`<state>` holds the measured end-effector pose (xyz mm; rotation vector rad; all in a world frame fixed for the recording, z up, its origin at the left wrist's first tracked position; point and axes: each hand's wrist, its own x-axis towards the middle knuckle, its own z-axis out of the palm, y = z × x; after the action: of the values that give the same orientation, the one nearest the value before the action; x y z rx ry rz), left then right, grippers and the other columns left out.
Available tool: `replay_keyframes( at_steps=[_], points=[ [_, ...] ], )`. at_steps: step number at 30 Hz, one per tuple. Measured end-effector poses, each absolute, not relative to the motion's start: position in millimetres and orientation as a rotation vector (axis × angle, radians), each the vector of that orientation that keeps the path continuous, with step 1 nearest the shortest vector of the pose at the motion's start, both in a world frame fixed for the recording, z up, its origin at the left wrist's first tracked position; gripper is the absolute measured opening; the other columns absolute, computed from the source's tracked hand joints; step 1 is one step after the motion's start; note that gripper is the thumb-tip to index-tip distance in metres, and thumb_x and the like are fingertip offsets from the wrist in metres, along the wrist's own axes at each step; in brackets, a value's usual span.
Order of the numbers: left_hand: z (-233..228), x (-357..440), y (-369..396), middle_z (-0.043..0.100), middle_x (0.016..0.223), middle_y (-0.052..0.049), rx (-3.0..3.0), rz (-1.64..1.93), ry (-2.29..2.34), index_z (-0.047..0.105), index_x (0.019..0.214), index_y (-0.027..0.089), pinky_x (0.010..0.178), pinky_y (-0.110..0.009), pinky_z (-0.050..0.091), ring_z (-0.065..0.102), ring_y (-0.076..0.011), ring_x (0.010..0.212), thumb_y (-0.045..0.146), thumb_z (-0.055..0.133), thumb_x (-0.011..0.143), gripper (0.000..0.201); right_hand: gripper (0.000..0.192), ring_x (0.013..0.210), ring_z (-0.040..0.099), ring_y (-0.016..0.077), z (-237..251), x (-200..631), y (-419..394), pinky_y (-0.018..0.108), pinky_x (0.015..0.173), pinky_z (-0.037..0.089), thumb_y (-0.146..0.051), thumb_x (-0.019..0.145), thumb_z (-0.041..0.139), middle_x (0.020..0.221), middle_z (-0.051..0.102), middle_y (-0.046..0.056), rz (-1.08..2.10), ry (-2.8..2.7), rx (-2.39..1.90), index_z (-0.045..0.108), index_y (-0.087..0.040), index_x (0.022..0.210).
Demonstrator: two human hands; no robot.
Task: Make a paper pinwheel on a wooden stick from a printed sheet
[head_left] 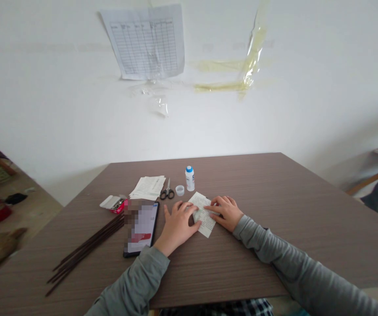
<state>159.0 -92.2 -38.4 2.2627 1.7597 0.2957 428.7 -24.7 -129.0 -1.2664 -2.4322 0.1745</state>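
The paper (204,214) lies flat on the table (274,197), just in front of the glue bottle (189,178); the left hand (177,224) presses on its left edge, fingers spread and flat; the right hand (226,211) rests on its right edge, fingers together, pinning it; left of the bottle sit a cap (180,190), scissors (167,191), a paper stack (147,187); a phone (141,228) and sticks (87,248) lie farther left.

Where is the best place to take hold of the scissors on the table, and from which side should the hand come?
Probably the black handle loops of the scissors, which point toward the person; the closed blades point toward the wall. They lie flat, so come from above on the near side. The left hand is closer, yet both it and the right hand press on the printed paper.
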Motion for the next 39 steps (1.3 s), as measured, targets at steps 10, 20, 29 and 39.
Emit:
replay_keyframes(
  at_steps=[10, 20, 29, 39],
  points=[
    [-35.7, 159.5, -92.4, 0.084, 0.179, -0.011, 2.243, 0.308, 1.757, 0.09, 0.156, 0.034, 0.152, -0.107, 0.023, 0.057, -0.0539, 0.184, 0.027, 0.09, 0.113, 0.044, 0.025, 0.121, 0.09, 0.0344, -136.9, 435.0, -9.2, 0.064, 0.133, 0.064, -0.023, 0.111, 0.09, 0.127, 0.095, 0.01, 0.247, -2.254, -1.217, 0.102, -0.034, 0.13],
    [-31.4, 150.9, -93.5, 0.084, 0.18, -0.011, 2.267, 0.29, 1.758, 0.092, 0.156, 0.035, 0.151, -0.108, 0.025, 0.058, -0.0559, 0.184, 0.027, 0.09, 0.113, 0.043, 0.013, 0.116, 0.089, 0.0334, -137.0, 433.2, 3.0, 0.058, 0.129, 0.061, -0.028, 0.108, 0.096, 0.112, 0.094, 0.006, 0.121, -2.152, -1.248, 0.092, -0.032, 0.097],
    [-28.7, 130.4, -93.0, 0.076, 0.191, -0.011, 2.258, 0.188, 1.786, 0.09, 0.167, 0.038, 0.154, -0.103, 0.026, 0.052, -0.058, 0.19, 0.035, 0.087, 0.117, 0.05, 0.018, 0.118, 0.083, 0.0334, -121.4, 410.0, 34.7, 0.054, 0.121, 0.064, -0.029, 0.113, 0.092, 0.113, 0.096, 0.007, 0.1, -2.202, -1.195, 0.102, -0.037, 0.1],
    [-35.4, 118.3, -90.8, 0.073, 0.195, -0.013, 2.272, 0.18, 1.767, 0.086, 0.172, 0.039, 0.154, -0.095, 0.035, 0.049, -0.0564, 0.192, 0.046, 0.084, 0.118, 0.055, 0.045, 0.157, 0.074, 0.0402, -93.0, 366.5, 66.1, 0.065, 0.137, 0.061, -0.021, 0.119, 0.081, 0.177, 0.084, 0.01, 0.06, -2.259, -1.171, 0.099, -0.046, 0.152]
  ],
)
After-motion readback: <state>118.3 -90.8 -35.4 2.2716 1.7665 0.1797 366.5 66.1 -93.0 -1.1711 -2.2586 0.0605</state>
